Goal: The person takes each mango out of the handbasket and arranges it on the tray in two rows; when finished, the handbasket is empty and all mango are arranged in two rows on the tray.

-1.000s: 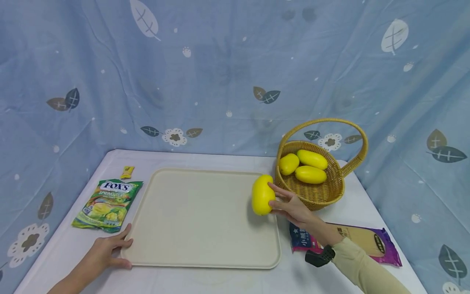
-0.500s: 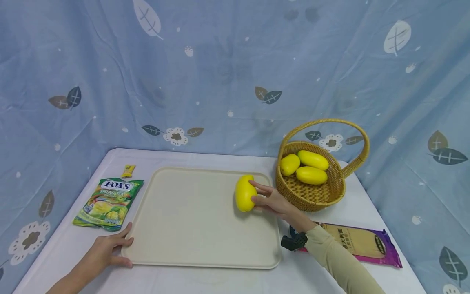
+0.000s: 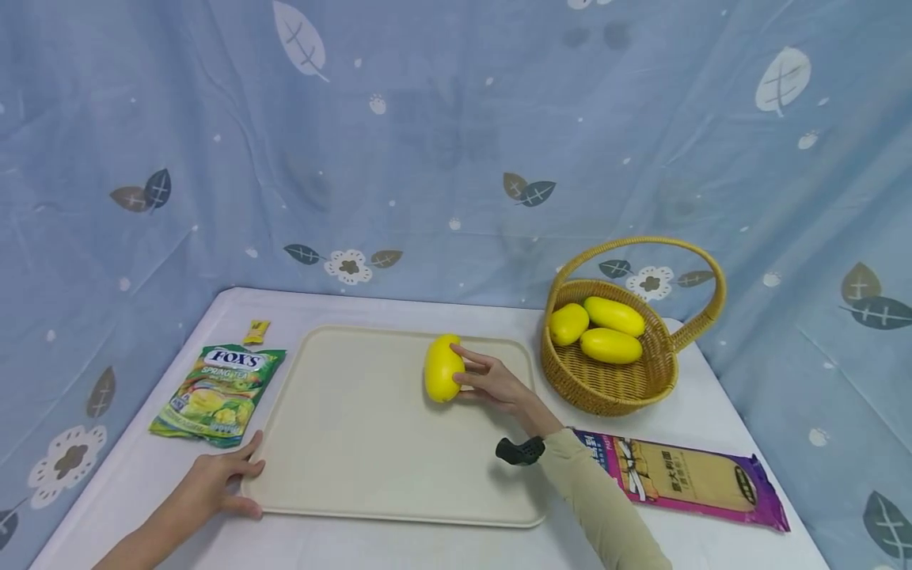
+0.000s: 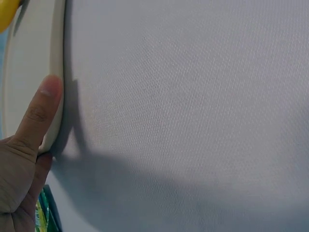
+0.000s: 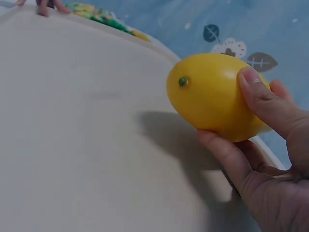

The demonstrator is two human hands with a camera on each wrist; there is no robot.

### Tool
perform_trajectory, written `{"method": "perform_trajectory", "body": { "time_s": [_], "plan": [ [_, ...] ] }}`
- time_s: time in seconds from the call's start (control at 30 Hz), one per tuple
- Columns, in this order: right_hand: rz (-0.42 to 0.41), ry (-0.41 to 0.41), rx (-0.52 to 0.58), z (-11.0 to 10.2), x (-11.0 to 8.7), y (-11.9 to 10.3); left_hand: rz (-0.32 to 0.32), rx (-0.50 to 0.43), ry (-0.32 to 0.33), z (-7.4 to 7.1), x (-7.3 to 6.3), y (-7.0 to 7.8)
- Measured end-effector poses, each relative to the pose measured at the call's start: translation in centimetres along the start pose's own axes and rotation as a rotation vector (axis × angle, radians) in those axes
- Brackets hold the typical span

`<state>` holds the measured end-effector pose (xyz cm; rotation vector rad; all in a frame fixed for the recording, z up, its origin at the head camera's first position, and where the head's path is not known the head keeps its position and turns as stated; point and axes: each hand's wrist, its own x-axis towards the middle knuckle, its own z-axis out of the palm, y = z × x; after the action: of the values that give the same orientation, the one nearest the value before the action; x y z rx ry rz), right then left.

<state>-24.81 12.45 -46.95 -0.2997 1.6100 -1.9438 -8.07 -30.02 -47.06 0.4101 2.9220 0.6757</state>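
My right hand (image 3: pixel 495 388) holds a yellow mango (image 3: pixel 442 368) between thumb and fingers over the right half of a cream tray (image 3: pixel 370 467). In the right wrist view, the mango (image 5: pixel 207 96) shows a small green stem nub, and its shadow falls on the tray beneath it. My left hand (image 3: pixel 207 483) grips the tray's near left corner, thumb at the front edge and fingers at the left side. The left wrist view shows that thumb (image 4: pixel 42 108) pressed on the tray's rim (image 4: pixel 57 58).
Several more mangoes (image 3: pixel 611 346) lie in a wicker basket (image 3: pixel 606 402) with a tall handle, right of the tray. A purple pasta packet (image 3: pixel 684 479) is in front of it. Left of the tray are a green FOX'S candy bag (image 3: pixel 217 396) and a small yellow wrapped candy (image 3: pixel 256 332).
My right hand has carried the mango leftward from the tray's right edge further over the tray. My left hand keeps its place at the tray corner. The head view has shifted slightly.
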Motion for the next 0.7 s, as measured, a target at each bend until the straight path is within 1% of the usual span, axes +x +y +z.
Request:
{"method": "perform_trajectory", "body": {
  "time_s": [0.13,0.37,0.57,0.7],
  "plan": [
    [0.007,0.017,0.013,0.8,1.2,0.3,-0.016,-0.009,-0.018,-0.1,0.1,0.0],
    [0.019,0.023,0.014,2.4,3.2,0.2,0.000,0.014,0.020,0.1,-0.4,-0.1],
    [0.017,0.023,0.013,3.8,4.8,0.0,0.000,0.000,0.007,0.0,-0.1,0.0],
    [0.007,0.041,0.010,5.2,6.0,0.0,0.002,0.000,0.008,0.1,0.0,0.1]
  ]
}}
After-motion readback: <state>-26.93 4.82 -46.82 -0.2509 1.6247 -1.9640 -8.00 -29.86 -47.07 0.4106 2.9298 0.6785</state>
